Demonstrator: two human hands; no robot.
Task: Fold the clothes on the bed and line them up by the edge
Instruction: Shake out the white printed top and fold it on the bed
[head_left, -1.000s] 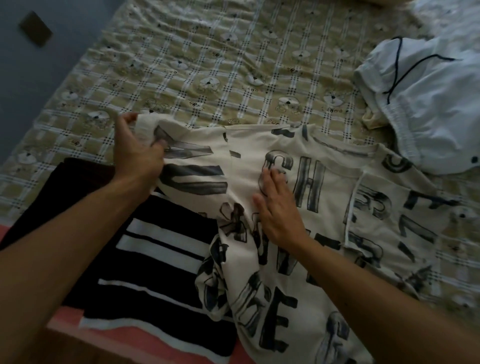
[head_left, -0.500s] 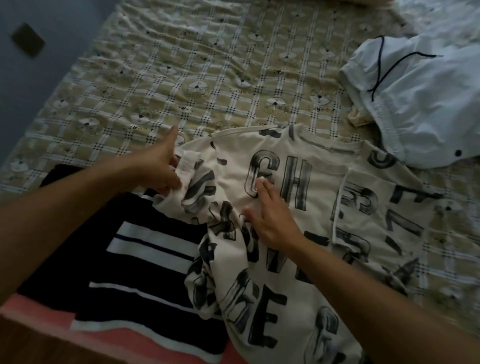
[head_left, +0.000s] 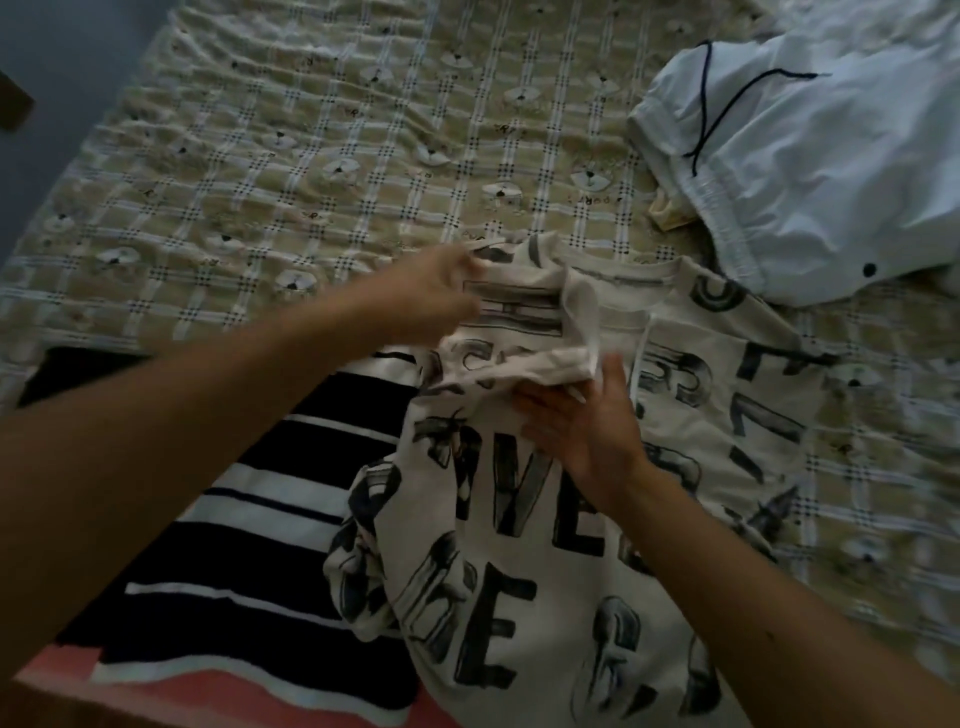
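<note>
A cream T-shirt (head_left: 524, 561) printed with big dark letters lies spread on the bed. My left hand (head_left: 431, 301) grips its left sleeve and shoulder, carried over onto the shirt's chest. My right hand (head_left: 582, 421) lies flat on the middle of the shirt with straight fingers, touching the lower edge of the folded-over part. A black garment with white stripes (head_left: 249, 519) lies folded at the bed's near left edge, partly under the shirt.
White shorts with a dark drawstring (head_left: 810, 156) lie crumpled at the far right, a small yellowish piece (head_left: 670, 215) beside them. The checked beige bedsheet (head_left: 311, 156) stretches beyond. A red edge of the bed (head_left: 156, 691) shows at the bottom left.
My left hand has carried the shirt's left sleeve rightward, folding it over the chest. My right hand has stayed on the shirt's middle.
</note>
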